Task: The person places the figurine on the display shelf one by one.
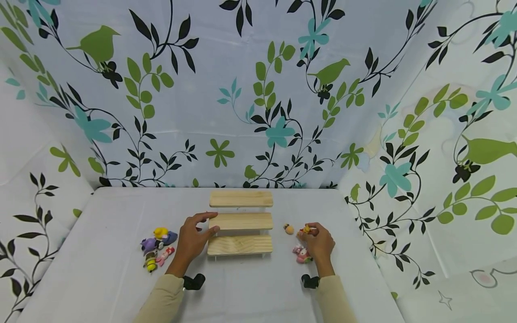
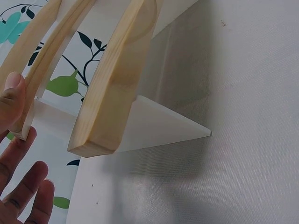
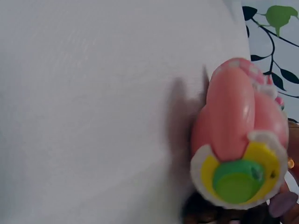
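Far left on the surface (image 1: 105, 264) we've got a loose cluster of figurines: purple figurine (image 1: 149, 245), yellow-and-black figurine (image 1: 151, 263), yellow figurine (image 1: 160, 232), pink-and-red figurine (image 1: 164, 256), blue figurine (image 1: 171, 238). Next, left hand (image 1: 193, 240): grip pinches the left end of the middle board (image 1: 244, 221), thumb on top, index finger under, other fingers off the wood. That board belongs to the three-tier wooden stand (image 1: 240, 245), mid-surface, on white supports (image 2: 161, 126). Right of the stand, well apart from it, we see a small tan figure (image 1: 288, 229) lying just beside the next item: a yellow-and-red figure (image 1: 307, 229), held in the right hand's grip (image 1: 320, 244) between thumb and fingers. We can't tell if it's touching the surface. Pink figurine (image 1: 302, 254) sits just nearer us, beside that hand; right wrist view shows its green and yellow parts close up.
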`<act>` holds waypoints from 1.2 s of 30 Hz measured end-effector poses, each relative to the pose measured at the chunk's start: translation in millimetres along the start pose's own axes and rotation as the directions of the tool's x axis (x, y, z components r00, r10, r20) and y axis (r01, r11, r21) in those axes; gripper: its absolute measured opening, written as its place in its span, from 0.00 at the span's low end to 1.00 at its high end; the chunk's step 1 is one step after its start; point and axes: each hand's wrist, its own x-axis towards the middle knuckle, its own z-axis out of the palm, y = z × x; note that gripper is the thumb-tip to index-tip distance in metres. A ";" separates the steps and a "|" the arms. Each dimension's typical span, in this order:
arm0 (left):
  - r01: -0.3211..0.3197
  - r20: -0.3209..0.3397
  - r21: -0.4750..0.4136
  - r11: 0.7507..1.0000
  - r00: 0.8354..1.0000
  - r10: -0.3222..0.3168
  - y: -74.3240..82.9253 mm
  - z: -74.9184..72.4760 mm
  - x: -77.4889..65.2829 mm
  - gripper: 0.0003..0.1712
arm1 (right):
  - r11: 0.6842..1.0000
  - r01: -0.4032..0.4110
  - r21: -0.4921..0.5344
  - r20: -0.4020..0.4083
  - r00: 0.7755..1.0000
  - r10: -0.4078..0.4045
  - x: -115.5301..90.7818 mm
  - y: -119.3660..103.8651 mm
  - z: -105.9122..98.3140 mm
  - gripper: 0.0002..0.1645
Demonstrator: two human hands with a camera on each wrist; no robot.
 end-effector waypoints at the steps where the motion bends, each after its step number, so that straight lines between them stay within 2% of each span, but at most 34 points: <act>1: -0.004 -0.001 0.001 1.000 1.000 0.004 0.0 0.0 0.0 0.25 | 1.000 0.005 0.013 -0.006 1.000 -0.005 -0.2 -1.6 -0.5 0.20; 9: 0.002 -0.002 0.003 1.000 1.000 -0.002 1.7 -0.1 -0.3 0.25 | 0.988 0.056 0.143 -0.026 0.998 -0.053 -2.5 -26.4 -8.9 0.21; 18: 0.002 -0.003 0.009 1.000 1.000 -0.002 3.2 -1.6 -0.4 0.25 | 0.966 0.140 0.219 -0.054 0.990 -0.131 -4.4 -55.3 -17.6 0.21; 23: 0.007 0.000 0.009 1.000 1.000 -0.007 2.2 -1.1 -0.4 0.25 | 0.957 0.173 0.233 -0.046 0.985 -0.167 -5.8 -72.0 -21.4 0.21; 36: 0.007 0.004 0.023 1.000 1.000 -0.007 2.2 -0.6 0.0 0.26 | 0.927 0.287 0.240 -0.095 0.958 -0.272 -5.5 -109.3 -22.2 0.22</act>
